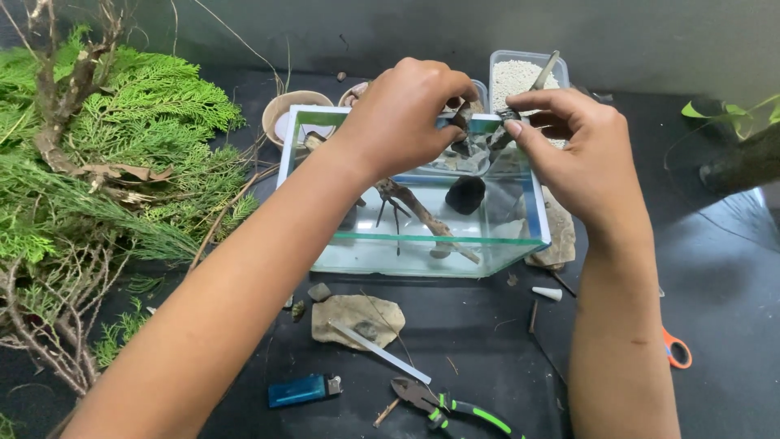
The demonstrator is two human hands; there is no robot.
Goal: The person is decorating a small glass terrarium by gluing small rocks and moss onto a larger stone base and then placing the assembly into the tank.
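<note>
1. Nearest the camera, green-handled cutting pliers (443,401) are lying on the dark table (715,325), with a blue lighter (303,389) just to their left.
2. A flat stone (357,319) is lying just beyond them, and a thin white stick (379,351) is resting across its near right corner.
3. The glass tank (422,244) is standing farther back at the middle, holding a piece of driftwood (422,213) and a dark rock (465,195).
4. The left hand (402,114) is hovering over the tank's far rim, its fingers closing on a small dark piece (460,120).
5. The right hand (581,150) is pinching a slim tool (543,73) beside it.
6. Green conifer branches (106,162) are piling up at the left.
7. Orange-handled scissors (676,351) are peeking out behind the right forearm.
</note>
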